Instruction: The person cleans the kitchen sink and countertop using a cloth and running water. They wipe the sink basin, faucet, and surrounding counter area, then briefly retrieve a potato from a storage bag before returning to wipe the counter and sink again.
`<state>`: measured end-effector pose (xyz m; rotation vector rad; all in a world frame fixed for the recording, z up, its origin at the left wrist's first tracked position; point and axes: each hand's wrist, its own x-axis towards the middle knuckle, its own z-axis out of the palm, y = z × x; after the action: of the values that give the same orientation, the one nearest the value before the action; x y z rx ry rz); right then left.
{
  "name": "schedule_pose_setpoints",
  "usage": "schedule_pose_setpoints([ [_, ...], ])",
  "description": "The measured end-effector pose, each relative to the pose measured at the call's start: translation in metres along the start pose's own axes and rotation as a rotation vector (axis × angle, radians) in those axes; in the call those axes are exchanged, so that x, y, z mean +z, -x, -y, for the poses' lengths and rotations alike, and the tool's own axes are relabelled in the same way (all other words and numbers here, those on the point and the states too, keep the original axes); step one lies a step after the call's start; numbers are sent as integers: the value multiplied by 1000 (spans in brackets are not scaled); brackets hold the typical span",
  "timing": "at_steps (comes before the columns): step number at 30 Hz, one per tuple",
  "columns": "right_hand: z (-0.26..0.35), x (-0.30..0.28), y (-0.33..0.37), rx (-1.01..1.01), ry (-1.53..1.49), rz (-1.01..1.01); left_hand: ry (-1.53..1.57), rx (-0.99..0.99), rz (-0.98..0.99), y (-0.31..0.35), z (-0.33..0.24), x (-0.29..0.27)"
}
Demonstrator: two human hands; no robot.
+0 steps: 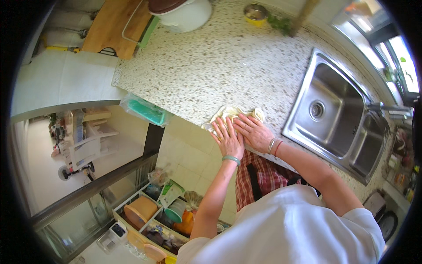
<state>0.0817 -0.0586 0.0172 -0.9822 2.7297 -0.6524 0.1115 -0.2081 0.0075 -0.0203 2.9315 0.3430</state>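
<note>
A crumpled cream-coloured cloth [229, 110] lies on the speckled stone countertop [193, 75], close to its front edge. My left hand [230, 143], with a green bangle on its wrist, rests flat on the cloth, fingers stretched and slightly apart. Beside it, my right hand [256, 134] presses on the cloth too, its fingers extended toward the left hand's fingertips. A silver bracelet and a red string circle the right wrist. The hands partly cover the cloth's middle and near side.
Right of the hands is a steel double sink [325, 97] with a faucet [391, 110]. A white pot [184, 17], wooden board [110, 28] and small metal bowl [255, 13] stand at the back. A green plastic bin [147, 111] hangs off the left edge; a loaded storage rack [145, 211] stands lower left.
</note>
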Motion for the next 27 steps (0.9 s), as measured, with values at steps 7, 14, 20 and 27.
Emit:
schedule_pose_setpoints([
  [7, -11, -9, 148, 79, -42, -5, 24, 117, 83, 90, -103, 38],
  [14, -46, -24, 265, 121, -1, -194, 277, 342, 14, 150, -201, 83],
  [20, -75, -55, 329, 643, -23, -766, 756, 643, 217, 134, -295, 55],
  [27, -76, -97, 397, 842, 234, -532, 371, 920, 279, 126, -351, 86],
])
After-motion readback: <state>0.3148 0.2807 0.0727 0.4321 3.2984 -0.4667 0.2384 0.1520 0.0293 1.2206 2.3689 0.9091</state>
